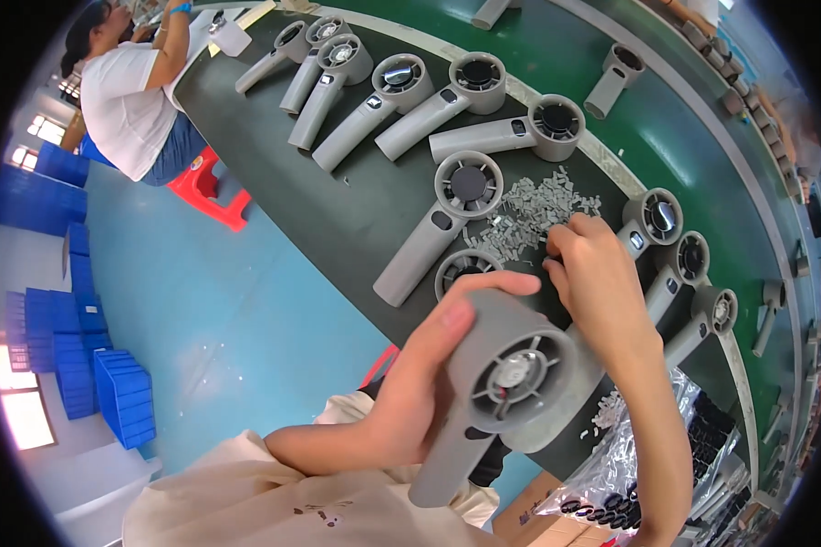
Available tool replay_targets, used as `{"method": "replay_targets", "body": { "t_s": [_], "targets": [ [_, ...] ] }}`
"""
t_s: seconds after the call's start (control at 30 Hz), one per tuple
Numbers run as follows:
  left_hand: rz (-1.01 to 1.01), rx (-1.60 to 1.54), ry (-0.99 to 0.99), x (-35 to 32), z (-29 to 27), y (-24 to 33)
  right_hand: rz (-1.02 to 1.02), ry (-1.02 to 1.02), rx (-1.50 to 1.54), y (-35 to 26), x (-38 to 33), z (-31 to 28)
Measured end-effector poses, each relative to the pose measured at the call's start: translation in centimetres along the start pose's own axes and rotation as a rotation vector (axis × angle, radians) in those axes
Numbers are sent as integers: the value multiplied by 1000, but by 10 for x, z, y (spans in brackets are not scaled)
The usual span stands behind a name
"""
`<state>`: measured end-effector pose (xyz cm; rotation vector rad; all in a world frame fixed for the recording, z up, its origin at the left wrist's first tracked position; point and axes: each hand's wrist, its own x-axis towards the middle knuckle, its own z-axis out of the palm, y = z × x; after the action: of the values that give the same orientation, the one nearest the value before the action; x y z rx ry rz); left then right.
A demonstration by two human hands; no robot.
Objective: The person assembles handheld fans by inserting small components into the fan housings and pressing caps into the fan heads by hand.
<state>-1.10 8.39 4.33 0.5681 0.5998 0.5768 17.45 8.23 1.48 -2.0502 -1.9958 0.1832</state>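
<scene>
The left hand (420,383) wraps its fingers around a matte grey plastic handheld fan (506,383), round-headed with a slatted grille, held above the near edge of the dark work table (356,219). The right hand (593,273) pinches with curled fingertips at a heap of small pale grey plastic bits (529,214) in the table's middle. More grey fans (456,205) lie in rows across it, beside a green conveyor belt (666,137), over a blue floor (237,310).

Blue crates (119,397) on the floor, red stool (208,187) (beside a seated person (128,96)).
</scene>
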Motion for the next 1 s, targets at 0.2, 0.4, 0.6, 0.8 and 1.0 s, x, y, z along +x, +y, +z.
{"method": "replay_targets", "body": {
  "t_s": [0.2, 0.4, 0.6, 0.8, 1.0],
  "targets": [
    [-10, 42, -52, 19, 17, -1, 23, 62, 372, 0, -11, -24],
    [3, 113, -52, 18, 31, -8, 185, 210, 547, -12, -75, -89],
    [-22, 147, -153, 5, 64, -34, 93, 342, 557, -35, -142, -131],
    [-100, -38, -251, -14, 89, -62, 61, 399, 674, -35, -181, -135],
    [-107, -1, -324, -20, 101, -84, 80, 346, 591, -29, -203, -137]
  ]
}}
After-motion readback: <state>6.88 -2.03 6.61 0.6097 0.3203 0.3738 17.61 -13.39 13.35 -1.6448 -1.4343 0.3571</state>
